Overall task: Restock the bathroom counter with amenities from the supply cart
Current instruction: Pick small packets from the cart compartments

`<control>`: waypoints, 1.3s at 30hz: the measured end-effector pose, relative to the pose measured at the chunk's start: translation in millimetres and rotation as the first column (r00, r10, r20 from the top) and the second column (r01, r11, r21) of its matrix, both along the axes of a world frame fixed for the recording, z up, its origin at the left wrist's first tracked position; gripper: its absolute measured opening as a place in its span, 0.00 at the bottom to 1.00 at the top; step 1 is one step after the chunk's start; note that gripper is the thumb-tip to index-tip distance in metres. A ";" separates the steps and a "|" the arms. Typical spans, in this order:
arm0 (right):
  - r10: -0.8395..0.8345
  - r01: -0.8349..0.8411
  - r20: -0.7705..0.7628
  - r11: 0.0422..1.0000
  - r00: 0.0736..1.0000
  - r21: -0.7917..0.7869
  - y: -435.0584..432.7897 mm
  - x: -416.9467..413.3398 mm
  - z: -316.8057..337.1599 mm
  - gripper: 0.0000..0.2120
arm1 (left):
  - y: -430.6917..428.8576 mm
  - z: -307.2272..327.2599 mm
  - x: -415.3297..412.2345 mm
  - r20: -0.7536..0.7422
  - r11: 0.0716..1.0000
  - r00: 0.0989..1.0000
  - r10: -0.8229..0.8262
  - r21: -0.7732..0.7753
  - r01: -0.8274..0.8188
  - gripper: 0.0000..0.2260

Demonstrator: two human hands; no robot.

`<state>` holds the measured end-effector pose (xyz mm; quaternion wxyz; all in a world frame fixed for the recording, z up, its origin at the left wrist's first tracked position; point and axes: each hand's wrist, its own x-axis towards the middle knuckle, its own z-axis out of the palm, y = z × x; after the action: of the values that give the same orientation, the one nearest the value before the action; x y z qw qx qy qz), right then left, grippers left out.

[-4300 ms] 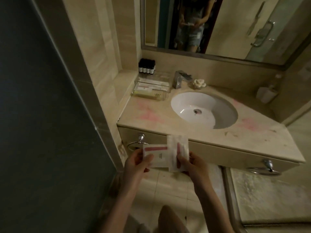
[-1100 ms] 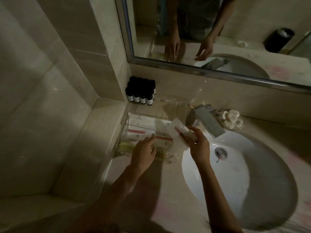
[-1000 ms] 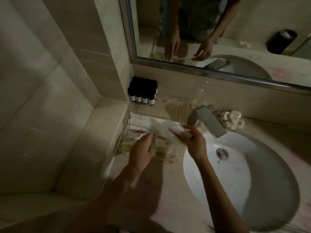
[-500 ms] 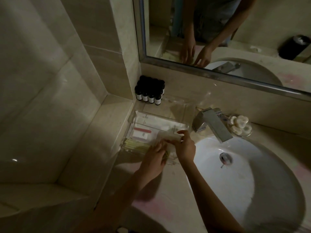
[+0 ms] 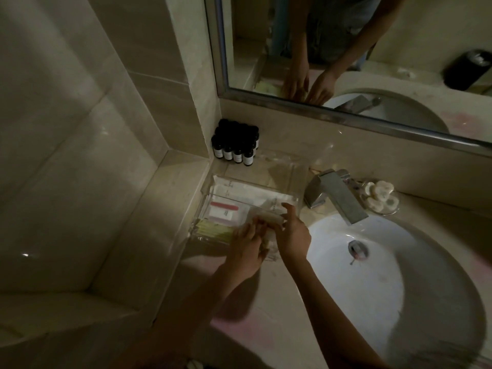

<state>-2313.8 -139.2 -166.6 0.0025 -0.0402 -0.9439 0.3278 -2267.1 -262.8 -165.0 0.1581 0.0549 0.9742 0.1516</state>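
A clear acrylic tray (image 5: 210, 191) stands on the counter left of the sink. In it lie white sachets, a packet with a red stripe (image 5: 224, 210) and yellow-green packets (image 5: 213, 230). Both my hands are at the tray's front right corner. My left hand (image 5: 246, 247) and my right hand (image 5: 291, 233) together hold a pale crumpled packet (image 5: 270, 217) low inside the tray. Fingers of both hands curl on it; the light is dim and the grip is partly hidden.
Several small dark bottles (image 5: 235, 146) stand in the corner behind the tray. A chrome tap (image 5: 336, 197) overhangs the white basin (image 5: 372, 283). A dish of white soaps (image 5: 379, 197) sits right of the tap. The mirror (image 5: 346, 43) runs above the counter (image 5: 266, 328).
I walked up to the counter with two packets. The red-striped packet now lies in the tray. Both hands have come together on the other packet and lowered it into the tray's front right.
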 end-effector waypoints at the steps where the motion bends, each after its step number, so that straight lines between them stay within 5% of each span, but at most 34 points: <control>1: -0.016 0.016 -0.045 1.000 0.999 -0.009 2.8 5.7 2.3 0.22 | 0.0 1.4 1.0 0.001 1.000 1.000 0.003 0.000 -0.003 0.31; 4: -0.021 0.022 -0.173 1.000 0.985 0.004 12.7 25.8 2.9 0.23 | 2.4 3.8 3.3 -0.004 1.000 1.000 0.007 -0.016 -0.007 0.31; 7: 0.153 -0.136 -0.297 0.988 0.942 0.074 16.4 40.1 1.3 0.18 | 4.9 0.4 3.8 -0.022 1.000 1.000 0.018 -0.020 -0.018 0.30; 11: 0.350 -0.304 -0.165 0.920 0.922 0.249 13.5 46.4 -6.5 0.21 | 5.8 -4.1 5.4 -0.026 0.999 0.999 0.028 -0.022 -0.028 0.31; 19: 0.402 -0.362 -0.023 0.846 0.915 0.391 9.4 29.2 -6.5 0.23 | 3.9 -3.2 5.8 -0.075 1.000 0.997 0.016 0.008 -0.016 0.31; 27: 0.402 -0.405 0.093 0.830 0.911 0.382 4.3 20.3 5.8 0.18 | 10.6 -0.9 0.6 -0.001 0.997 1.000 0.022 -0.078 -0.022 0.31; 32: 0.424 -0.442 0.126 0.846 0.897 0.299 10.0 25.6 15.9 0.19 | 1.0 11.4 -0.4 0.049 1.000 0.999 -0.020 -0.004 0.020 0.27; 39: 0.217 -0.211 -0.102 0.975 0.971 0.072 12.5 53.2 29.9 0.19 | -6.0 22.6 16.7 -0.153 0.986 0.988 0.037 0.165 -0.011 0.14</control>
<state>-2260.6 -126.7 -136.7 0.0200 0.0799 -0.9506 0.2992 -2250.4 -268.8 -142.4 0.0748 0.0677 0.9683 0.2284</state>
